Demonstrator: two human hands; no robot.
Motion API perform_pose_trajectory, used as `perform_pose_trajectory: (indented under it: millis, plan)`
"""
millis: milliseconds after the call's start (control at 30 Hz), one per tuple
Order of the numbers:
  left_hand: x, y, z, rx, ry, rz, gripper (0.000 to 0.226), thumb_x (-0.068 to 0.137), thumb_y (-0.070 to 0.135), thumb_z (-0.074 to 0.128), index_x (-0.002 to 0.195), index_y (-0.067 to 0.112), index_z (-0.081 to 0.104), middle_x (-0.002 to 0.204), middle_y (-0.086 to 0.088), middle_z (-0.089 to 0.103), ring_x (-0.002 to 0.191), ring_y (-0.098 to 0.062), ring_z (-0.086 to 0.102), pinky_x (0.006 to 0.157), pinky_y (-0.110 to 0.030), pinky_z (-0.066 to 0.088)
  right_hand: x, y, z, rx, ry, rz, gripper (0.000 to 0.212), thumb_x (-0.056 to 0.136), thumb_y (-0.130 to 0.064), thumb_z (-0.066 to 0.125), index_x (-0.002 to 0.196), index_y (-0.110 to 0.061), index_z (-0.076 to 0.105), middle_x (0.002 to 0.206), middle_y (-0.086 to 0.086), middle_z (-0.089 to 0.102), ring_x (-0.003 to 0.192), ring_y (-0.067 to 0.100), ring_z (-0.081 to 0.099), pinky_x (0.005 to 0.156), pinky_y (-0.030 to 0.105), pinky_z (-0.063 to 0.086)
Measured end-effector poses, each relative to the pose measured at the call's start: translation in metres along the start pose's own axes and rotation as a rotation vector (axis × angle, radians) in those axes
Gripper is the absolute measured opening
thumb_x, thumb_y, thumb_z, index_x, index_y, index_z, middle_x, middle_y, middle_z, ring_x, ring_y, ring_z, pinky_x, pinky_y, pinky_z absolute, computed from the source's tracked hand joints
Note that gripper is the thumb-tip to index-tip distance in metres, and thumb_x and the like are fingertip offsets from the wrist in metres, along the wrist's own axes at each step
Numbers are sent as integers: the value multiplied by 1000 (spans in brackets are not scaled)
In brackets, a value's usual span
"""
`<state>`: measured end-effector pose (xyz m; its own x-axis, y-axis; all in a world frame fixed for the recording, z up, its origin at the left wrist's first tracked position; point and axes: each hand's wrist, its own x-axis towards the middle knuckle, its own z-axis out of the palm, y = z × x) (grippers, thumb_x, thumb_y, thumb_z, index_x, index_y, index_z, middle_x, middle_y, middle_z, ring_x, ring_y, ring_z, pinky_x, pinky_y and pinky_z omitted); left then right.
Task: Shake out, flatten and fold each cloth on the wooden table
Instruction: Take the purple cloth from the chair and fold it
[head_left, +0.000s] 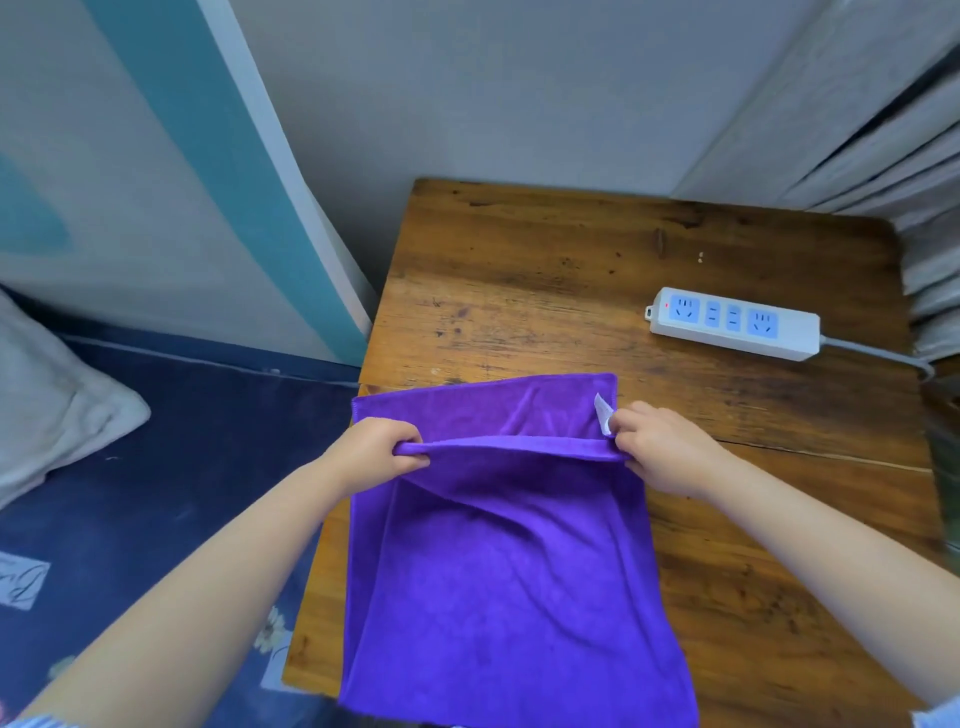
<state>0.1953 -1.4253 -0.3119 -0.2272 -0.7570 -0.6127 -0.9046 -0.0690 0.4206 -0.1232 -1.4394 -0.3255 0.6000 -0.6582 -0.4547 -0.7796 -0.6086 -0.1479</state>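
Your left hand (382, 451) and right hand (655, 447) each pinch an end of a raised ridge across the cloth (511, 561), fingers curled tight, likely to fold it evenly while the rest lies on the table (545, 291) by its left edge.

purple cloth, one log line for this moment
purple cloth on table | left hand, right hand pinch raised fold | mid-fold

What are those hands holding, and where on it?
Both hands, left and right, pinch the purple microfibre cloth at opposite ends of its raised edge.
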Motion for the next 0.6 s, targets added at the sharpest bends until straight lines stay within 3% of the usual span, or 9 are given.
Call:
perform_pose_trajectory:
  millis: [67,100,200,267,333,400,500,600]
  plan:
    - [-4,-2,-7,-137,-39,-39,13,88,22,62,77,15,63,70,6,55,66,-8,49,57,-14,35,-6,3,-6,133,3,14,22,82,-14,56,97,-4,68,131,3,52,130,20,39,100,27,40]
    - [-7,-4,-11,-214,-87,-76,18,88,21,62,70,16,60,66,6,53,62,-7,47,56,-16,34,-8,4,-13,296,13,30,20,81,-13,57,92,-1,69,134,1,51,131,14,37,102,20,35]
    - [-13,-17,-21,-413,-247,-197,20,87,19,62,69,12,58,68,-1,54,61,-12,48,58,-21,36,-14,1,-41,870,9,195,10,71,-11,60,64,-10,68,113,-2,62,110,-1,48,82,5,39]
    - [-13,-26,-22,-529,-321,-259,15,87,17,62,74,10,61,74,-4,61,64,-14,56,62,-22,43,-16,2,-53,1122,-52,265,21,75,-11,63,55,-16,61,84,-1,65,84,7,58,66,10,45]
    - [-11,-31,-22,-567,-346,-290,12,87,17,62,77,10,62,80,-7,63,69,-17,59,67,-25,45,-17,5,-57,1129,-167,294,26,82,-11,65,58,-13,54,63,-8,63,68,8,58,59,15,45]
    - [-8,-35,-21,-546,-324,-310,14,86,17,64,75,11,60,77,-6,62,69,-19,56,66,-27,43,-13,10,-54,1063,-223,344,21,88,-16,57,67,-13,57,73,-3,65,73,10,59,67,22,45]
    - [-3,-39,-21,-592,-236,-351,22,76,13,69,61,14,53,66,-4,54,62,-18,48,59,-26,34,-2,16,-48,949,-164,475,18,93,-20,49,78,-16,60,86,4,61,79,14,55,67,24,44]
    - [6,-36,-21,-648,-127,-374,1,53,13,48,54,13,47,61,-3,44,61,-17,38,56,-26,27,18,16,-42,737,-42,521,16,95,-17,45,89,-14,60,90,5,58,79,14,51,59,21,40]
